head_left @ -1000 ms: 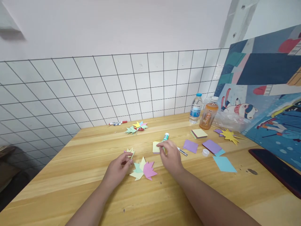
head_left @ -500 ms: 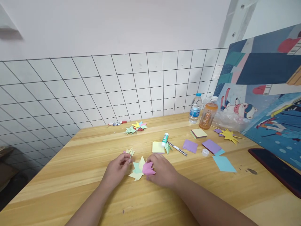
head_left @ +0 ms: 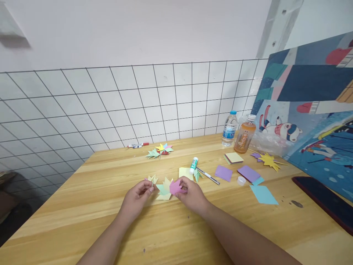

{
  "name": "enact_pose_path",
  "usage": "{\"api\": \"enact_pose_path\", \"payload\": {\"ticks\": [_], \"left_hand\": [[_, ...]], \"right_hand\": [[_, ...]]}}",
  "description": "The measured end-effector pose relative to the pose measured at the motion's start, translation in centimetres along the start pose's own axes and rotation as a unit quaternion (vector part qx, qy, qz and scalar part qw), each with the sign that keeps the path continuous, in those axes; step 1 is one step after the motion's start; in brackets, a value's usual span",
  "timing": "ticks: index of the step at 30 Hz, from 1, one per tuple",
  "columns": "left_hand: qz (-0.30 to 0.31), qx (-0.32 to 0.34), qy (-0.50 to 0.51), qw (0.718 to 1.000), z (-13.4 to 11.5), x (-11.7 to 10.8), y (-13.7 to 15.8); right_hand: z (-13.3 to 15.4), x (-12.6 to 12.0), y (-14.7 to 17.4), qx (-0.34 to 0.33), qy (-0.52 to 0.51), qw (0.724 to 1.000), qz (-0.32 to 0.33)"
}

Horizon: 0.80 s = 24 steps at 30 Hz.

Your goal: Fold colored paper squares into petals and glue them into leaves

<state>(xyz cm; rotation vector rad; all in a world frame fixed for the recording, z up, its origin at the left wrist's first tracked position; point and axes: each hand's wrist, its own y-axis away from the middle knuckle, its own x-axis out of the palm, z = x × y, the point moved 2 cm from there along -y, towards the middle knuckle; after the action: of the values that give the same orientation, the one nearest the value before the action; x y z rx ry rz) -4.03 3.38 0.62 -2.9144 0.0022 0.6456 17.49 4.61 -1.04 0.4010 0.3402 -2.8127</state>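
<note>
My right hand (head_left: 193, 195) pinches the pink end of a folded paper flower (head_left: 165, 189) with pale green and cream pointed petals, tilted above the wooden table. To its left, my left hand (head_left: 136, 200) is closed, thumb and fingertips pinching a small cream folded paper piece (head_left: 153, 179). A bit of pink shows at that piece's left side, and the fingers hide part of it. Just beyond my right hand lies a pale yellow paper pad (head_left: 184, 172). A glue stick (head_left: 194, 165) and a small green paper leaf (head_left: 197, 175) are by the pad.
A pen (head_left: 208, 175), purple paper (head_left: 223, 173), blue paper (head_left: 264, 194) and a white cap (head_left: 241, 180) lie to the right. Two bottles, a water bottle (head_left: 229, 130) and an orange drink (head_left: 244, 137), stand behind. Folded paper shapes (head_left: 160, 151) and markers (head_left: 138, 145) lie near the wall.
My right hand has raised the paper flower slightly and tilted it, its pink end turning to the right. My left hand has stayed almost still with its cream piece.
</note>
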Motion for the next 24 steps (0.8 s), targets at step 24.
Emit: {"api": "enact_pose_path", "payload": {"ticks": [24], "left_hand": [[0.089, -0.029, 0.13, 0.987, 0.7, 1.9, 0.0]], "right_hand": [[2.9, -0.2, 0.8, -0.109, 0.143, 0.982, -0.064]]}}
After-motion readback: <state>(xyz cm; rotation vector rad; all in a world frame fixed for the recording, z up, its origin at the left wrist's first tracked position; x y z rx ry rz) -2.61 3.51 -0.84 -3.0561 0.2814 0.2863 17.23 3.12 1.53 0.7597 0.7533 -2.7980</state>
